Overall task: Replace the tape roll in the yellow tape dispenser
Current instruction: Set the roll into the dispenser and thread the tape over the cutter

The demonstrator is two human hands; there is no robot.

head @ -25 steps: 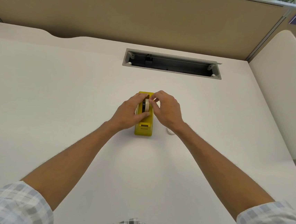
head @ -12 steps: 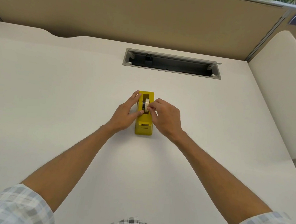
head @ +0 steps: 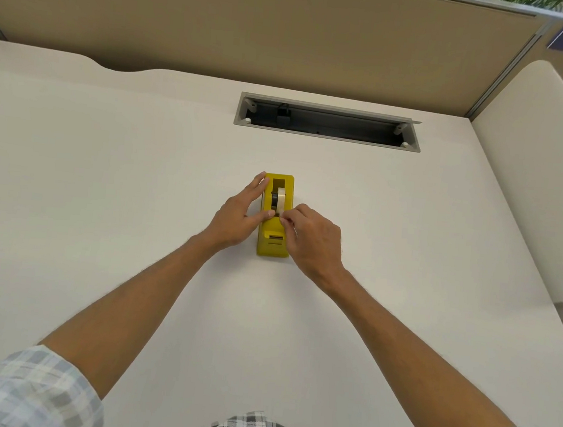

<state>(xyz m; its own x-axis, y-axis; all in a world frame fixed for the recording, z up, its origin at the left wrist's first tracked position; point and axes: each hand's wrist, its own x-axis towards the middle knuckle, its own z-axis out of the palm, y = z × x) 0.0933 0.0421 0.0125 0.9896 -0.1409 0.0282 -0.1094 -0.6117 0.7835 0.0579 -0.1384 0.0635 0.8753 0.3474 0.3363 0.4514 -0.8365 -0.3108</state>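
Note:
The yellow tape dispenser (head: pixel 271 247) stands in the middle of the white desk (head: pixel 104 179), its cutter end toward me. A pale tape roll (head: pixel 280 197) on a dark core sits in its slot. My left hand (head: pixel 238 219) lies against the dispenser's left side, fingers straight along the wall and thumb on top. My right hand (head: pixel 312 240) is at the right side with curled fingers, and its fingertips pinch the tape at the front of the roll. The pinched end itself is hidden by the fingers.
A grey cable tray (head: pixel 326 121) is sunk into the desk behind the dispenser. A tan partition (head: pixel 256 32) closes the back, and a cream side panel (head: pixel 533 186) stands on the right.
My right hand has come down from the top of the roll to its front, closer to me. My left fingers have straightened along the dispenser's side. The roll now sits lower in the slot.

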